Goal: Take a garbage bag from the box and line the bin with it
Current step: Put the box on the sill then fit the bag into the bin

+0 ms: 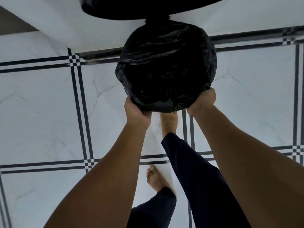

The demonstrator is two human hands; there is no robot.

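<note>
The bin (166, 66) stands on the tiled floor (49, 112) just ahead of the person's feet, already dark with the bag (164, 46), whose plastic is folded over the rim all round. The left hand (137, 111) grips the folded edge at about 7 o'clock on the rim; the right hand (203, 101) grips it at about 4 o'clock, fingers of both curled over the plastic. The step looks like seating the overhang. To do it well, I would pull the fold down evenly, then work both hands round toward 12 o'clock, smoothing slack so the bag does not slip in. The box is not in view.
</note>
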